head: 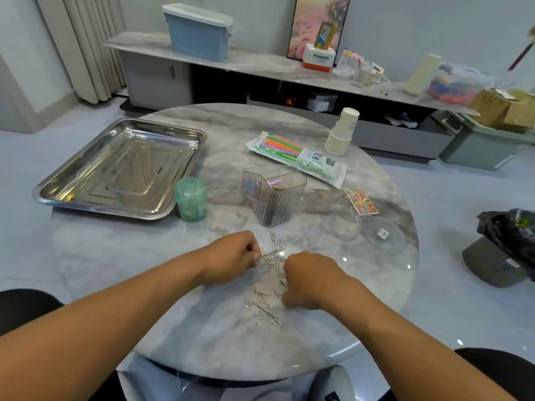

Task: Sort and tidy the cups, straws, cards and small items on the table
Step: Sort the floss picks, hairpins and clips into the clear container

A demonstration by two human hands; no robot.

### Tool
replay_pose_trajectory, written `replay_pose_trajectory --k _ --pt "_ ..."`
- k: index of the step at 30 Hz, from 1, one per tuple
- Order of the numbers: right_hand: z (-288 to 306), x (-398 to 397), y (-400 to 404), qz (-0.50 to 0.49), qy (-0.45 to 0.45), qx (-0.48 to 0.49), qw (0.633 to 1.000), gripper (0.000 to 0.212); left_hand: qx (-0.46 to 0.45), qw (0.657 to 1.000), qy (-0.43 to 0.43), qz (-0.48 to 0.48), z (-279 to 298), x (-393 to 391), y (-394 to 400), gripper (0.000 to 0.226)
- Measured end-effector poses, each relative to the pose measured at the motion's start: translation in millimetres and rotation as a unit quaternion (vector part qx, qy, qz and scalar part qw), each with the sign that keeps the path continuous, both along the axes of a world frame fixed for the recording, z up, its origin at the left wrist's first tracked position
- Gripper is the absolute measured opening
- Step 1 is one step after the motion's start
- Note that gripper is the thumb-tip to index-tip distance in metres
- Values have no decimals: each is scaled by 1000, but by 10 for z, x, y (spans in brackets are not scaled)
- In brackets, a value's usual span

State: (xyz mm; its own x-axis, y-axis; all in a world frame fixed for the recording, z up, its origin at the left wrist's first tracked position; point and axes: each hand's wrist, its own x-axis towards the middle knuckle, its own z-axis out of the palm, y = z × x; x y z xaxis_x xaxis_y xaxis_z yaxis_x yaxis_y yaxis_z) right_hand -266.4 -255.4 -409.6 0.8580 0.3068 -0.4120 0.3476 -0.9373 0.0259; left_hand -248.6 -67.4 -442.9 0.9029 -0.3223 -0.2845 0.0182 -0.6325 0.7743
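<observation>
Dozens of paper clips (267, 273) are strewn over the round marble table (333, 342), just in front of the ribbed clear organiser (273, 195). They are flanked by the left hand (231, 257) and right hand (311, 280) — both curled nearly closed, fingertips down among the clips, though an actual grip cannot be made out. Behind the organiser lie the straw pack (298, 157) and paper cup stack (341, 133); the card box (362, 202) is set to its right, the steel tray (121, 169) to its left.

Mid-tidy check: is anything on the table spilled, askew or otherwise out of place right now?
Yes. Paper clips lie scattered loose over the near part of the table, between and around the left hand and right hand, in no container. The stack of paper cups also leans to one side.
</observation>
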Motion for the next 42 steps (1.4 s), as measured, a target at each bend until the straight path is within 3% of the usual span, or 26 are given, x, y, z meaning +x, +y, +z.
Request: replay_pose_trajectory --k 3,4,6,8,11,13,17,20,23,27,30,33,37,40,42 --pt "134 200 -122 -139 19 177 974 19 -157 980 72 98 77 2 12 11" --pt "171 252 -153 -201 32 280 938 18 -206 967 91 117 110 12 16 10" --pt "195 297 -177 -294 76 476 826 21 -288 938 126 146 172 22 6 8" --pt "192 307 -153 -315 109 598 728 22 -343 912 153 167 218 27 -15 6" --pt "188 318 -78 -334 145 685 631 31 -385 890 172 174 262 20 -61 7" --pt "190 338 -42 -333 156 702 610 37 -377 898 165 159 273 15 -81 7" --pt "198 373 -2 -285 125 669 675 2 -351 916 133 139 269 33 -80 3" --pt "294 440 5 -266 69 661 698 5 -295 943 85 131 248 65 4 2" --pt "480 613 -68 -223 -76 642 730 12 -141 979 4 149 160 106 149 7" --pt "603 857 -118 -165 -286 504 798 7 20 976 -142 167 -1 61 319 7" --pt "590 997 6 -104 -295 370 875 14 59 960 -223 159 -164 -49 416 7" --pt "571 1058 115 -94 -255 234 933 19 88 955 -243 146 -335 -184 463 31" --pt "526 1009 215 -135 -233 274 923 31 184 951 -198 153 -544 -325 430 64" --pt "438 903 330 -163 -255 253 919 72 222 947 -194 131 -640 -325 357 78" --pt "358 882 344 -165 -262 209 928 88 229 945 -207 105 -667 -266 309 80"
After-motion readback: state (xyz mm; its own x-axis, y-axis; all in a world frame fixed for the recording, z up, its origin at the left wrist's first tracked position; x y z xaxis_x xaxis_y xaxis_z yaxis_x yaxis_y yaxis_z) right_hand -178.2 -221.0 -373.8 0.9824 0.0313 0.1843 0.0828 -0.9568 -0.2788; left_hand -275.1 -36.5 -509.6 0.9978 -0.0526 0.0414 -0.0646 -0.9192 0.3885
